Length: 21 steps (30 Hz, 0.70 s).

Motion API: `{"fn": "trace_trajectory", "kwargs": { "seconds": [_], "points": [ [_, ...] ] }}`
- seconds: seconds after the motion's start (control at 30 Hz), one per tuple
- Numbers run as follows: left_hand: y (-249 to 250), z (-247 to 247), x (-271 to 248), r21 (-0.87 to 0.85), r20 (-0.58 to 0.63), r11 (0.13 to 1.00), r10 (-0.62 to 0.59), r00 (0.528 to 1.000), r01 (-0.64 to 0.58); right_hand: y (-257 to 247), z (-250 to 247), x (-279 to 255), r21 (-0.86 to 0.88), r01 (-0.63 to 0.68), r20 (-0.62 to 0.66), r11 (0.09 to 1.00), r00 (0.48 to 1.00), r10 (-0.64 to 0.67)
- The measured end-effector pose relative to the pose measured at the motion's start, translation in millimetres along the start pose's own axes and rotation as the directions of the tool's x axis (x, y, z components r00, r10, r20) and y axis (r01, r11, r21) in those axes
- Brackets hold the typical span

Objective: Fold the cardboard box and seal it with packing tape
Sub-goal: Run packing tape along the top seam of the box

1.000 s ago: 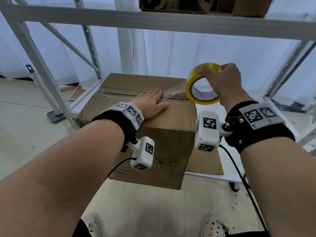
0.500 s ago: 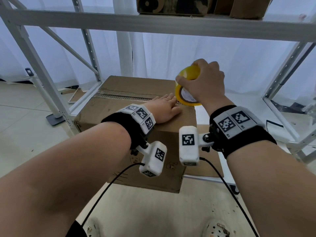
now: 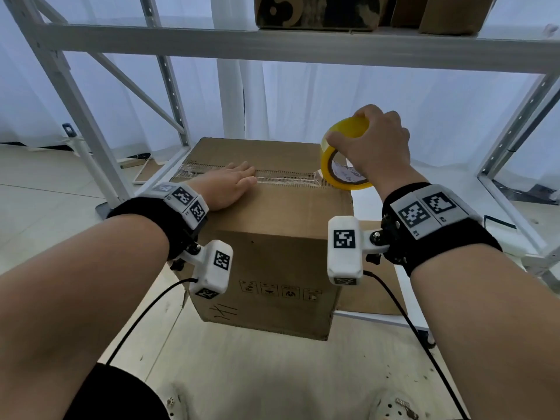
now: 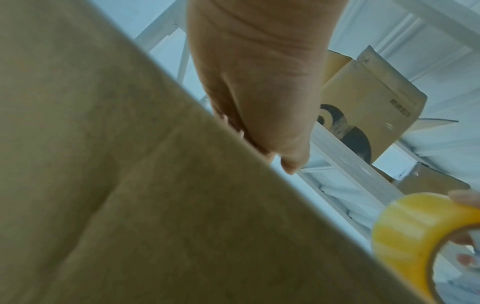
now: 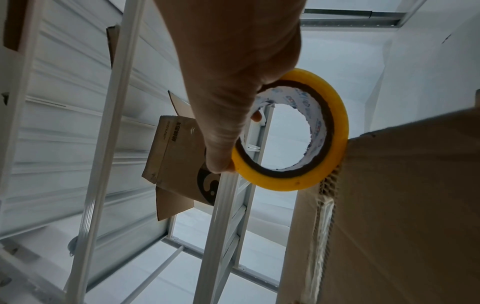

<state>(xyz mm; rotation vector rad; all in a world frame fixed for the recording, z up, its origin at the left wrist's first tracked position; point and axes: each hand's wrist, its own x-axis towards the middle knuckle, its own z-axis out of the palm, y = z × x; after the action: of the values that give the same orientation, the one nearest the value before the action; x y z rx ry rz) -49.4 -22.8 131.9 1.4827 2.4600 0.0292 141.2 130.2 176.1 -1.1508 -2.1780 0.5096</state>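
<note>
Fingers, left hand [image 3: 225, 187]: straight and held close together, palm down, lying flat on the top of the cardboard box [image 3: 272, 262] at the seam [image 3: 285, 178] between the two top flaps; the left wrist view shows the palm side [image 4: 259, 82] with the fingertips meeting the cardboard edge.
Cardboard box: closed, flaps folded shut, standing on the low white shelf board [image 3: 375, 317] of the metal rack [image 3: 78, 110]; printed handling symbols and a handwritten mark on the near face.
Seam: runs left to right across the box top; a strip of clear tape [image 3: 291, 177] lies along it from under the left fingers to the roll.
Tape roll [image 3: 339, 159]: yellow, upright on its edge, touching the box top at the right end of the seam, at the box's right edge; in the right wrist view the roll [image 5: 330, 115] meets the corner of the cardboard [image 5: 405, 205].
Fingers, right hand [image 3: 374, 144]: curled over the top of the roll, thumb on its outer face and at least one fingertip [image 5: 255, 117] reaching inside the core, gripping it.
Upper shelf [image 3: 303, 43]: carries other cardboard boxes [image 3: 318, 10], one printed with a dark round pattern.
Background: white curtain [image 3: 333, 98] behind the rack; pale floor [image 3: 36, 189] to the left.
</note>
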Motion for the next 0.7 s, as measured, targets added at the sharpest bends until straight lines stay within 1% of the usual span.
{"fn": "trace_trajectory", "kwargs": {
  "seconds": [0.07, 0.13, 0.17, 0.3, 0.37, 0.43, 0.53, 0.6, 0.7],
  "points": [
    [5.1, 3.8, -1.5, 0.011, -0.01, 1.0, -0.029, 1.0, 0.029, 3.3, -0.5, 1.0, 0.037, -0.016, -0.004, 0.999, 1.0, 0.016],
    [23.9, 8.8, -1.6, 0.005, -0.018, 0.998, -0.066, 0.998, 0.066, 5.1, -0.2, 0.8, 0.068, -0.026, -0.013, 0.997, 1.0, 0.027],
    [37.7, 11.1, -0.8, -0.003, -0.013, 0.998, -0.065, 0.998, 0.065, 5.2, -0.3, 0.4, 0.085, -0.029, -0.016, 0.996, 0.999, 0.03],
    [100.4, 17.8, 7.8, -0.019, 0.018, 0.998, 0.066, 0.998, -0.065, 9.2, -1.9, 0.3, 0.149, -0.049, -0.028, 0.988, 0.998, 0.054],
    [112.7, 16.3, 12.2, -0.019, 0.015, 0.994, 0.105, 0.994, -0.105, 12.7, -2.9, 0.3, 0.145, -0.053, -0.043, 0.988, 0.997, 0.06],
    [106.3, 13.7, 14.2, -0.022, 0.005, 0.99, 0.142, 0.99, -0.142, 14.7, -3.1, 0.5, 0.136, -0.055, -0.048, 0.989, 0.997, 0.062],
    [80.5, 11.0, 10.8, -0.023, -0.026, 0.981, 0.193, 0.981, -0.194, 12.3, -2.1, 0.5, 0.16, -0.057, -0.031, 0.986, 0.998, 0.063],
    [61.3, 11.7, 6.9, -0.04, -0.08, 0.979, 0.195, 0.978, -0.199, 10.2, -0.7, 0.5, 0.16, -0.053, -0.027, 0.986, 0.998, 0.058],
    [38.8, 13.5, -0.6, -0.081, -0.172, 0.981, 0.163, 0.972, -0.179, 8.1, 0.2, 0.2, 0.138, -0.045, -0.028, 0.989, 0.998, 0.05]
  ]
}}
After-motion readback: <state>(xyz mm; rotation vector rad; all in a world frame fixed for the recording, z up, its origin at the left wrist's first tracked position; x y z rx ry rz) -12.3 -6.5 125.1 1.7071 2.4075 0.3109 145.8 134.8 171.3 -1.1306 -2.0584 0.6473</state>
